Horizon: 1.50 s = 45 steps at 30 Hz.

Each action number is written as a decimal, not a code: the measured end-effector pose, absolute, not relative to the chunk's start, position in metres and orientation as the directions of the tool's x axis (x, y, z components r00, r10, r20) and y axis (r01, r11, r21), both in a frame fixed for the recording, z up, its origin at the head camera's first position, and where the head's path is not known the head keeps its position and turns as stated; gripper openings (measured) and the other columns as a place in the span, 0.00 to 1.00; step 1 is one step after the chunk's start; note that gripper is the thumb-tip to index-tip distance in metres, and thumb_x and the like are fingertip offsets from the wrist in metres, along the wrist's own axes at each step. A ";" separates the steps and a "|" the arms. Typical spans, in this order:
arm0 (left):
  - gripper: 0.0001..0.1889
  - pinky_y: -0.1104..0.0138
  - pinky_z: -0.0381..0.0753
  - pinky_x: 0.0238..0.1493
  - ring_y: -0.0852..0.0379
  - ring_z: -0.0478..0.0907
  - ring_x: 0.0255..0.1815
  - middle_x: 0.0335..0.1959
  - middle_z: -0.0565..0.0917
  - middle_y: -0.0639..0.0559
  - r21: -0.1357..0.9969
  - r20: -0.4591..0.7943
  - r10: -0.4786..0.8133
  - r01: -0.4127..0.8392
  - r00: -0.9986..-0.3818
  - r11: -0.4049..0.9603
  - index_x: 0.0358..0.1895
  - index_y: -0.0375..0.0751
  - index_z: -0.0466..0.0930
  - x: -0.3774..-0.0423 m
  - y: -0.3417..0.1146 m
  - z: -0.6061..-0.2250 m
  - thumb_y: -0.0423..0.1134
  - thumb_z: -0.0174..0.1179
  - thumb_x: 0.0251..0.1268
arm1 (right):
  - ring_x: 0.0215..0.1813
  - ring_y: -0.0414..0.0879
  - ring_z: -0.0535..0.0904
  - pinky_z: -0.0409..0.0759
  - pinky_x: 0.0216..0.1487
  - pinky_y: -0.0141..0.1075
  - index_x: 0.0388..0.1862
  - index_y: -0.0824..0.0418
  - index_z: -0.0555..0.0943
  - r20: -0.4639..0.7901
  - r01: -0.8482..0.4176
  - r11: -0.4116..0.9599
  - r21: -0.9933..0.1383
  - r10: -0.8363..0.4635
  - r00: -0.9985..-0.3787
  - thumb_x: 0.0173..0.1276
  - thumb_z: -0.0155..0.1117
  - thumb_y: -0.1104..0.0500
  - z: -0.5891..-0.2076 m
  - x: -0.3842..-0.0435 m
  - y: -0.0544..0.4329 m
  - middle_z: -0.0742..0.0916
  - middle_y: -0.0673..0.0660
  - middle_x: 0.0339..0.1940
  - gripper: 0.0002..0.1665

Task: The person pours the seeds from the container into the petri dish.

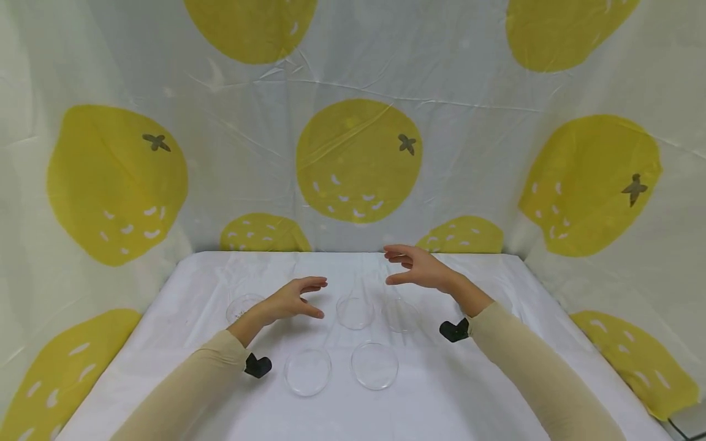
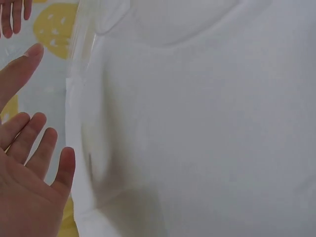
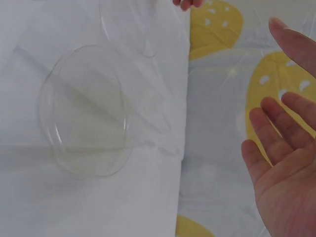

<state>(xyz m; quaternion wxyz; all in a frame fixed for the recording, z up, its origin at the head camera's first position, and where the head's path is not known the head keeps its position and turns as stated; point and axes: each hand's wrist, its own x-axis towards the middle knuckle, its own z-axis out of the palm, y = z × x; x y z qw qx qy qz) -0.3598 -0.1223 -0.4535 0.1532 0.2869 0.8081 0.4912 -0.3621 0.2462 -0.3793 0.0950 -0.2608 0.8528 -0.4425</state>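
Observation:
My left hand [image 1: 288, 300] hovers over the table's left half, fingers extended and thumb apart, holding nothing. Partly behind its wrist lies a clear round dish [image 1: 238, 306] with small dark specks in it. My right hand [image 1: 420, 269] is raised farther back on the right, its fingers spread from the thumb around only air. Below it sits a clear dish [image 1: 401, 316], and left of that another clear dish [image 1: 355, 313]. Nearer the front are a left front dish [image 1: 307, 372] and a right front dish [image 1: 374, 365], lying side by side. In the right wrist view, a transparent dish [image 3: 86, 111] lies beside the open palm.
A white cloth [image 1: 353, 416] covers the table, with creases and faint reflections. Behind and at both sides hangs a pale curtain [image 1: 474, 153] with large yellow fruit prints. Dark wrist pieces sit at the left cuff [image 1: 258, 365] and right cuff [image 1: 455, 331].

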 end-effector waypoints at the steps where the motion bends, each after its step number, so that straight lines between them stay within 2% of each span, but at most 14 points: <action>1: 0.46 0.41 0.66 0.70 0.39 0.63 0.77 0.74 0.70 0.35 0.882 0.031 0.619 0.313 -0.785 0.353 0.77 0.29 0.63 -0.360 -0.119 -0.455 0.34 0.78 0.57 | 0.76 0.60 0.67 0.62 0.76 0.53 0.81 0.63 0.64 0.069 -0.358 0.476 -0.803 -0.523 -0.850 0.64 0.79 0.55 -0.379 -0.360 0.251 0.74 0.63 0.74 0.51; 9: 0.47 0.46 0.69 0.69 0.39 0.64 0.76 0.72 0.72 0.36 0.867 0.020 0.652 0.338 -0.758 0.367 0.76 0.29 0.63 -0.359 -0.092 -0.463 0.34 0.79 0.55 | 0.75 0.61 0.68 0.66 0.73 0.54 0.80 0.62 0.64 0.083 -0.352 0.509 -0.786 -0.477 -0.875 0.64 0.80 0.54 -0.374 -0.348 0.287 0.74 0.64 0.73 0.51; 14: 0.48 0.49 0.63 0.73 0.43 0.66 0.74 0.70 0.75 0.43 0.839 -0.030 0.628 0.322 -0.778 0.439 0.77 0.33 0.65 -0.357 -0.082 -0.464 0.37 0.81 0.52 | 0.73 0.61 0.70 0.69 0.71 0.53 0.80 0.63 0.65 0.100 -0.350 0.523 -0.777 -0.446 -0.890 0.63 0.80 0.55 -0.374 -0.341 0.307 0.76 0.65 0.71 0.50; 19: 0.46 0.49 0.60 0.75 0.42 0.69 0.72 0.67 0.78 0.42 0.796 -0.036 0.620 0.352 -0.784 0.492 0.74 0.31 0.69 -0.358 -0.080 -0.467 0.36 0.82 0.50 | 0.74 0.62 0.69 0.70 0.70 0.53 0.80 0.64 0.64 0.105 -0.336 0.533 -0.776 -0.416 -0.903 0.64 0.80 0.53 -0.376 -0.333 0.326 0.76 0.66 0.71 0.51; 27: 0.45 0.49 0.61 0.75 0.41 0.69 0.71 0.67 0.78 0.40 0.765 -0.033 0.633 0.388 -0.773 0.514 0.72 0.31 0.71 -0.359 -0.077 -0.467 0.36 0.83 0.49 | 0.75 0.64 0.67 0.64 0.72 0.61 0.81 0.64 0.62 0.104 -0.306 0.580 -0.756 -0.354 -0.929 0.66 0.78 0.52 -0.381 -0.323 0.358 0.75 0.66 0.72 0.51; 38: 0.46 0.52 0.64 0.73 0.46 0.71 0.69 0.64 0.79 0.47 0.729 -0.086 0.611 0.368 -0.787 0.577 0.74 0.37 0.71 -0.360 -0.070 -0.467 0.41 0.83 0.49 | 0.76 0.66 0.64 0.59 0.74 0.58 0.80 0.66 0.63 0.158 -0.296 0.624 -0.723 -0.268 -0.950 0.68 0.76 0.52 -0.394 -0.306 0.393 0.76 0.68 0.72 0.49; 45: 0.44 0.52 0.65 0.72 0.45 0.71 0.67 0.64 0.79 0.47 0.729 -0.074 0.609 0.374 -0.789 0.573 0.72 0.36 0.73 -0.360 -0.066 -0.460 0.39 0.83 0.49 | 0.78 0.70 0.59 0.56 0.74 0.62 0.81 0.69 0.60 0.146 -0.259 0.619 -0.741 -0.228 -0.963 0.68 0.76 0.51 -0.397 -0.300 0.411 0.69 0.71 0.77 0.52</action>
